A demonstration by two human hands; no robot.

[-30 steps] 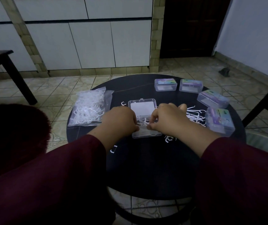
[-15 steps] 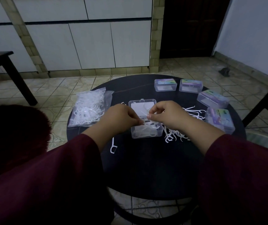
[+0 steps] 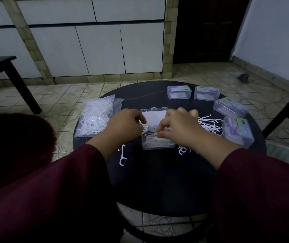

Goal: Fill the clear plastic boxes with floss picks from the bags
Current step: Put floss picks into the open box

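Note:
An open clear plastic box [image 3: 156,144] lies at the middle of the round black table [image 3: 157,181], its lid [image 3: 153,115] folded back, with white floss picks in its base. My left hand [image 3: 124,127] and my right hand [image 3: 178,127] hover over the box, fingertips pinched together on floss picks at its top edge. A clear bag of floss picks [image 3: 96,118] lies to the left. Loose floss picks [image 3: 208,124] are piled right of the box, partly hidden by my right hand. One single floss pick [image 3: 122,158] lies near my left wrist.
Several closed, labelled plastic boxes curve along the table's far right edge, among them box [image 3: 179,92], box [image 3: 206,92], box [image 3: 230,107] and box [image 3: 237,132]. A dark table leg [image 3: 22,88] stands on the tiled floor at left. White cabinets line the back wall.
Both hands rose from the box base half a second ago, then came down again over the box's middle. The loose picks at right and the single pick at left came into sight.

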